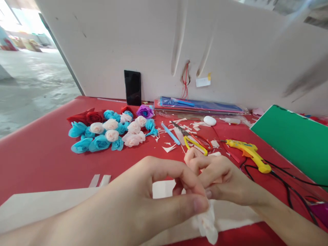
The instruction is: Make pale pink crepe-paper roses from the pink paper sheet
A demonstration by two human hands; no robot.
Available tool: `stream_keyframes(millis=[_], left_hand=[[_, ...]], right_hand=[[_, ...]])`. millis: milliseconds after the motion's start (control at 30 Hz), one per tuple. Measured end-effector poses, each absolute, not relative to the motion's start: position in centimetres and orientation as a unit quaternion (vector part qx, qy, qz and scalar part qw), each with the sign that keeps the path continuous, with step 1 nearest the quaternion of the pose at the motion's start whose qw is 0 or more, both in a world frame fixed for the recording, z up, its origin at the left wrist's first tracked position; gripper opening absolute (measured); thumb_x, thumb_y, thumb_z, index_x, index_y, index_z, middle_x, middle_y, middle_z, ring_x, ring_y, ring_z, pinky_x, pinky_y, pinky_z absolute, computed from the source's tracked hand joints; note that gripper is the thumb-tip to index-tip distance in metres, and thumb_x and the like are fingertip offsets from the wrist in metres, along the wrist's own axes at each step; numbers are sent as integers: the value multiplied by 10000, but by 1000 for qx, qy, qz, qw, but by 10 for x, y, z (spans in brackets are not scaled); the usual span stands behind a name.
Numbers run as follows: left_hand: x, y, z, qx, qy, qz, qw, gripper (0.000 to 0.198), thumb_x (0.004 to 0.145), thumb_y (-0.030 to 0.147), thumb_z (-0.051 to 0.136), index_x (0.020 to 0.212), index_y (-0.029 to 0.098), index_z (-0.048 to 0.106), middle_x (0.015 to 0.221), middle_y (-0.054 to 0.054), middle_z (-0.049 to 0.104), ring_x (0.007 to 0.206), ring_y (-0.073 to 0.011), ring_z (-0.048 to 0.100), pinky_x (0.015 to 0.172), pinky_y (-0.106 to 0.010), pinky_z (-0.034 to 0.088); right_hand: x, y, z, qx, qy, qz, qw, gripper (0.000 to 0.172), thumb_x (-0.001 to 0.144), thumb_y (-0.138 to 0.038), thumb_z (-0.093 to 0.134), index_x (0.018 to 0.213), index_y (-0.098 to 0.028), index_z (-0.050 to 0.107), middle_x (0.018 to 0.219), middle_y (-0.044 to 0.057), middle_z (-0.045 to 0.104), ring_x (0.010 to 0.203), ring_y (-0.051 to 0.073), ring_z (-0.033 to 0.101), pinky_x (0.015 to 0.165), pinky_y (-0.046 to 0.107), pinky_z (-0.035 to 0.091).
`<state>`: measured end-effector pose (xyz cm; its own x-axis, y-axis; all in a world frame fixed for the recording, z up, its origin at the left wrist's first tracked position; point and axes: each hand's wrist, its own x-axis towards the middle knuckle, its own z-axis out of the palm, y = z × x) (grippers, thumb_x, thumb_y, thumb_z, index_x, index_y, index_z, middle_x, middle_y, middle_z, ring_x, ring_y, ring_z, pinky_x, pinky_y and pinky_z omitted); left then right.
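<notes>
My left hand point(153, 194) pinches a white paper flower point(208, 225) between thumb and fingertips, its petals hanging downward. Against those fingertips my right hand point(228, 179) is closed, fingers curled and thumb tip at the upper end of the same flower. Some of the paper is hidden behind the fingers. Under both hands lies a large pale paper sheet point(58, 201). Just beyond my right hand are scissors with yellow-and-red handles point(196, 145) and a light blue pen point(170, 133) among white paper scraps point(169, 148).
Finished blue flowers point(99, 142), pale pink ones point(111, 135), red ones point(92, 117) and a purple one point(145, 111) cluster at left. A black phone point(133, 87) leans on the wall. At right are a yellow glue gun point(248, 153) with black cords and a green board point(297, 143).
</notes>
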<state>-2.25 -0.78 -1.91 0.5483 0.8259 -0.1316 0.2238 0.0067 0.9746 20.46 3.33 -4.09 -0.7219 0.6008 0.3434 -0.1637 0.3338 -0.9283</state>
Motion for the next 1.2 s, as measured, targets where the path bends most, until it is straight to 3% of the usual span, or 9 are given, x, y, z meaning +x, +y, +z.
stream_keyframes(millis=[200, 433, 700, 867, 1000, 1100, 1200], left_hand=[[-17, -8, -22, 661, 385, 312, 564, 328, 850, 585, 729, 708, 289, 723, 620, 83, 613, 601, -106, 539, 585, -162, 444], [-20, -17, -25, 642, 452, 303, 541, 411, 831, 642, 698, 636, 281, 687, 611, 72, 612, 616, -127, 550, 587, -186, 452], [-20, -13, -28, 634, 405, 319, 577, 345, 910, 583, 628, 749, 300, 745, 685, 46, 688, 661, -158, 620, 633, -215, 506], [-15, -14, -23, 649, 394, 319, 567, 325, 866, 588, 665, 758, 291, 743, 613, 30, 633, 595, -161, 546, 560, -230, 453], [-8, -7, -9, 656, 367, 301, 587, 305, 875, 463, 635, 655, 257, 675, 590, 45, 569, 566, -132, 500, 525, -198, 404], [-6, -4, -6, 665, 320, 340, 584, 272, 902, 370, 637, 664, 255, 704, 623, 56, 620, 586, -110, 553, 570, -158, 452], [-7, -6, -15, 631, 337, 412, 565, 224, 929, 393, 674, 757, 304, 788, 699, 63, 697, 663, -100, 626, 655, -108, 514]], right_hand=[[204, 33, -41, -127, -746, 560, 336, 150, 945, -358, 725, 915, -256, 831, 790, 8, 669, 823, 149, 503, 872, 336, 402], [204, 35, -42, -114, -747, 547, 360, 185, 953, -357, 714, 899, -218, 823, 782, -1, 656, 735, 118, 508, 889, 346, 406], [203, 33, -40, -126, -719, 589, 347, 140, 944, -341, 728, 976, -261, 838, 777, 1, 624, 805, 138, 504, 836, 318, 413], [202, 32, -40, -148, -722, 595, 320, 195, 950, -394, 709, 986, -259, 845, 823, 32, 675, 812, 150, 524, 865, 350, 402], [201, 31, -39, -152, -714, 605, 318, 179, 940, -396, 722, 948, -269, 847, 805, 28, 675, 816, 158, 525, 859, 358, 400], [200, 32, -38, -157, -684, 629, 335, 110, 910, -354, 763, 894, -285, 848, 752, 5, 647, 796, 155, 504, 836, 340, 398], [197, 31, -39, -175, -638, 662, 353, 82, 883, -301, 793, 823, -278, 843, 713, -12, 608, 777, 144, 505, 797, 303, 411]])
